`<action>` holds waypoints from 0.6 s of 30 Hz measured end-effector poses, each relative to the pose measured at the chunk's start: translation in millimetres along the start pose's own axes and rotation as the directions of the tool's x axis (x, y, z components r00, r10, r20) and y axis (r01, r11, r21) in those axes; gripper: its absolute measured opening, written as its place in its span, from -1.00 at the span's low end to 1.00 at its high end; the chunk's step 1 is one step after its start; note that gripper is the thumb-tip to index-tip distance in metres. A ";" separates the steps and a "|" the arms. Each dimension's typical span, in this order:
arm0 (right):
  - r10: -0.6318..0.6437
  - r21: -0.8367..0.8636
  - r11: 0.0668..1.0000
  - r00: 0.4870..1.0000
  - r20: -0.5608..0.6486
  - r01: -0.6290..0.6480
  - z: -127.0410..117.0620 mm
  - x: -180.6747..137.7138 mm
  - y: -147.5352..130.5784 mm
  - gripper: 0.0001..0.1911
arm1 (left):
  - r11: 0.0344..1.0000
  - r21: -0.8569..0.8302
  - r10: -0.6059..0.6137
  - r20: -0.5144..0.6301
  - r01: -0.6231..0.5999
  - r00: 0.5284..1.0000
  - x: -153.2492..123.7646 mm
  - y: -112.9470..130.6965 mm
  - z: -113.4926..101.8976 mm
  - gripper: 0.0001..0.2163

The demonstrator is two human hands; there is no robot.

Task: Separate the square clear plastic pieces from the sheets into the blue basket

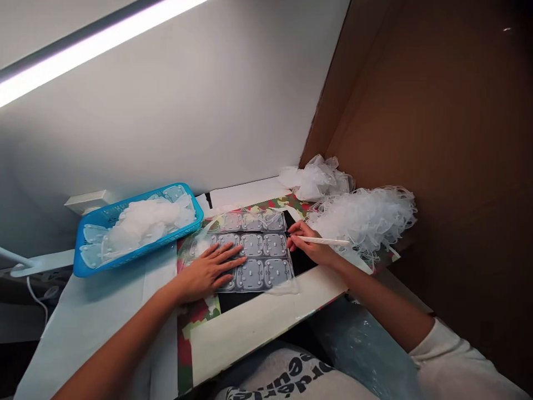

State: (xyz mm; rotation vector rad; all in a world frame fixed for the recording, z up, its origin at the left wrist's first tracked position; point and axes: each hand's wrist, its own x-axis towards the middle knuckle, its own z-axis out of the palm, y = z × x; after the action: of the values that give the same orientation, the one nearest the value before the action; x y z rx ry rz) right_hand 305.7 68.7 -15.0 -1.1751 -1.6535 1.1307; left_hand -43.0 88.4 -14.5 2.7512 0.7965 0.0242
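Translucent moulded plastic sheets (251,273), each a row of squarish pieces with small raised nubs, lie in rows on a black surface in front of me. My left hand (212,272) rests flat on their left part, fingers spread, covering some of the pieces. At their right edge my right hand (310,243) is closed round a slim white pen-like tool (327,241). Its rear end points right, past the hand; its working tip is hidden by the fingers. The fingertips are close to the edge of the middle row, and I cannot tell whether they touch it.
A blue plastic basket (139,265) of translucent pieces stands at the left. To the right lies a big heap of clear plastic trimmings (366,219), with more translucent pieces (320,179) behind it. A cardboard wall (408,111) closes the right side; a tube lamp (95,41) hangs above.
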 end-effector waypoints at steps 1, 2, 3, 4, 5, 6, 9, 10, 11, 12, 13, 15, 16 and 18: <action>0.006 0.028 1.000 1.000 0.001 -0.006 3.0 -3.2 -0.1 -0.76 | 1.000 -0.020 0.012 0.031 -0.011 0.999 -2.4 -6.9 -6.9 -0.53; 0.016 0.040 0.999 1.000 0.010 -0.016 6.2 -5.5 -0.7 -0.78 | 0.999 -0.040 0.016 0.056 -0.014 0.998 -4.3 -13.0 -13.3 -0.53; 0.022 0.027 0.999 0.999 0.026 -0.023 9.3 -6.8 -1.5 -0.77 | 0.998 -0.058 0.013 0.069 -0.009 0.998 -5.9 -17.8 -19.0 -0.53; 0.024 -0.005 1.000 0.999 0.042 -0.023 12.0 -7.3 -2.3 -0.76 | 0.997 -0.073 0.005 0.071 0.000 0.997 -7.1 -21.0 -23.7 -0.53; 0.018 -0.047 0.999 0.999 0.049 -0.015 14.2 -6.9 -2.9 -0.74 | 0.996 -0.085 -0.007 0.062 0.012 0.998 -7.7 -21.8 -27.2 -0.52; 0.002 -0.090 0.996 0.999 0.042 0.002 15.9 -5.8 -3.1 -0.71 | 0.995 -0.094 -0.021 0.039 0.025 0.999 -7.4 -19.9 -29.2 -0.51; -0.062 -0.142 0.988 0.998 -0.033 0.057 19.3 0.1 -1.2 -0.64 | 0.991 -0.117 -0.077 -0.101 0.065 0.992 2.2 5.0 -23.2 -0.56; -0.066 -0.126 0.990 0.997 -0.043 0.061 20.3 2.1 -0.2 -0.64 | 0.989 -0.125 -0.099 -0.163 0.079 0.982 8.5 18.6 -16.6 -0.60; -0.060 -0.100 0.993 0.997 -0.037 0.056 21.5 3.8 0.8 -0.64 | 0.987 -0.133 -0.115 -0.225 0.086 0.968 15.9 33.2 -8.2 -0.61; -0.047 -0.069 0.997 0.999 -0.020 0.045 22.8 5.0 1.5 -0.65 | 0.989 -0.125 -0.105 -0.240 0.077 0.965 23.7 47.6 1.6 -0.60; -0.034 -0.042 0.999 0.999 0.005 0.034 24.1 5.6 1.9 -0.67 | 0.992 -0.096 -0.106 -0.264 0.083 0.959 31.1 60.7 11.8 -0.61; -0.024 -0.026 0.999 0.998 0.060 0.026 26.1 5.5 1.4 -0.70 | 0.994 -0.028 -0.110 -0.265 0.106 0.958 42.1 79.4 30.6 -0.57; -0.022 -0.045 0.999 0.996 0.086 0.026 26.5 5.0 0.6 -0.71 | 0.993 0.000 -0.112 -0.260 0.116 0.959 44.8 84.5 37.8 -0.54; -0.021 -0.139 0.990 0.992 0.127 0.039 26.3 4.1 -1.7 -0.74 | 0.992 0.033 -0.112 -0.249 0.125 0.962 44.4 87.8 46.8 -0.51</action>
State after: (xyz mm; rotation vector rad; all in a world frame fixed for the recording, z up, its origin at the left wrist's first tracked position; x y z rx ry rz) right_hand 279.7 66.7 -20.4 -1.1836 -1.8670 1.1031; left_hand 44.8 28.6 -38.7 2.7751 1.0380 0.3343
